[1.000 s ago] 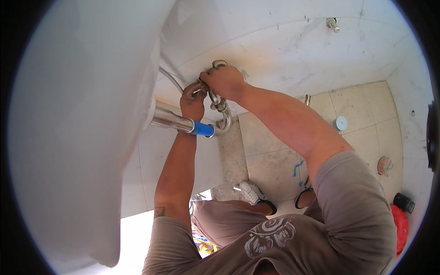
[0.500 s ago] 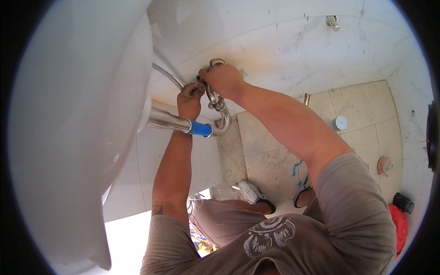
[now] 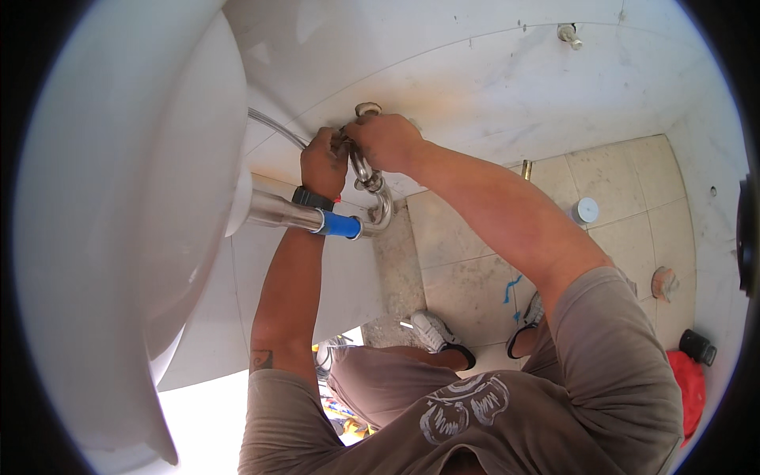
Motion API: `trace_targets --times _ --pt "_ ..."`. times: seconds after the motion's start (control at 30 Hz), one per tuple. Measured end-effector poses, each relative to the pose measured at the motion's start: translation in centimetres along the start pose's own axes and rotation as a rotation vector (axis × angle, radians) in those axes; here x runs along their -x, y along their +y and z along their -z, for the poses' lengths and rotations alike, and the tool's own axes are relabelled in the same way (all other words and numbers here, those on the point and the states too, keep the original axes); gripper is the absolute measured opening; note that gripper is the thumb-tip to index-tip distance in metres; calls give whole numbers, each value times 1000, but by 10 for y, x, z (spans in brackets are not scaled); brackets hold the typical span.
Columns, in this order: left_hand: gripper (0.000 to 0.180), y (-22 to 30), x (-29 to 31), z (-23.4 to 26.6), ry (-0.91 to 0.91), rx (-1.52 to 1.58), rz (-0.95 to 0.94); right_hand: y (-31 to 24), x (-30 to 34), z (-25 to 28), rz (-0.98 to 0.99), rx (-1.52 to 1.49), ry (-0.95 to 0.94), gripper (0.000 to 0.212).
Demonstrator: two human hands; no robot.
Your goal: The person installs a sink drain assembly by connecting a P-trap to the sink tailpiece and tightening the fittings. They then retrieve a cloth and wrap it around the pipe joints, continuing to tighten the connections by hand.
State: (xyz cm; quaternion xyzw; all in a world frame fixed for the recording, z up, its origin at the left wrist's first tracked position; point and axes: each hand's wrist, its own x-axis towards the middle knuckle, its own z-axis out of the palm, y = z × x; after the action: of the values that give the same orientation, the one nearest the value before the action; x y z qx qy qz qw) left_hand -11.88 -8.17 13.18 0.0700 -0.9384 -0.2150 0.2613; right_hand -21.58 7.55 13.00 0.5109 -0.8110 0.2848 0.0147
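A chrome drain pipe with a U-shaped bend [image 3: 385, 207] runs from the white basin [image 3: 190, 142] toward the wall, with a blue sleeve [image 3: 340, 225] around its horizontal part. My left hand [image 3: 323, 162] is closed by the pipe's upper end, its fingertips pinched together. Against them, my right hand [image 3: 385, 142] bends its fingers over the top of the pipe, below a round chrome fitting [image 3: 367, 109] at the wall. Whatever lies between the fingertips is hidden. A grey flexible hose [image 3: 277, 127] reaches behind my left hand. My left forearm passes behind the blue-sleeved pipe.
The basin's curved side fills the left. On the tiled floor are a white round-topped container [image 3: 586, 210], a blue strip [image 3: 511, 289] and an orange-brown piece [image 3: 664, 283]. A valve [image 3: 570, 36] juts from the wall. A black object [image 3: 697, 347] and red cloth [image 3: 687, 392] lie at right.
My left hand has turned and lifted slightly, bringing a dark band on its wrist into view. My right hand stays near the pipe's top. The view has shifted a little.
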Motion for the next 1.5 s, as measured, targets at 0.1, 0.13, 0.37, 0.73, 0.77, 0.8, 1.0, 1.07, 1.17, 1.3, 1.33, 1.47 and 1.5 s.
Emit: trace_targets --times 0.1,0.13,0.37,0.73,0.77,0.8,1.0,1.07,1.17,1.3,1.33,1.47,1.5 --pt "24 1 -2 0 15 -117 -4 -1 -1 -1 37 38 -10 24" --pt "23 0 -3 1 20 -120 25 -1 -1 -3 97 59 56 23" --pt "23 -7 4 9 -70 89 60 6 1 -25 162 67 249 19" --pt "22 -6 -13 20 -195 -28 -17 -6 8 -18 45 47 244 19" --pt "21 -5 -14 21 -201 -94 -23 -9 6 -18 81 -6 345 20" --pt "20 -4 -14 22 -211 -99 17 -11 4 -18 81 20 278 19" --pt "18 -1 -11 18 -156 -137 -22 -12 5 -30 41 8 255 21" --pt "18 -2 -11 16 -154 -174 -7 -15 4 -36 -42 8 266 23" --pt "13 -3 -10 13 -137 -116 16 -21 12 -46 -118 -91 382 24" --pt "12 -5 -9 10 -113 -168 -55 -25 25 -53 -181 -191 447 22" --pt "13 -6 -8 9 -108 -186 -67 -25 25 -54 -196 -228 444 21" --pt "13 -7 -8 4 -94 -246 -36 -21 22 -53 -174 -277 438 21" --pt "12 -7 -8 3 -77 -253 -66 -19 21 -53 -154 -294 436 21"
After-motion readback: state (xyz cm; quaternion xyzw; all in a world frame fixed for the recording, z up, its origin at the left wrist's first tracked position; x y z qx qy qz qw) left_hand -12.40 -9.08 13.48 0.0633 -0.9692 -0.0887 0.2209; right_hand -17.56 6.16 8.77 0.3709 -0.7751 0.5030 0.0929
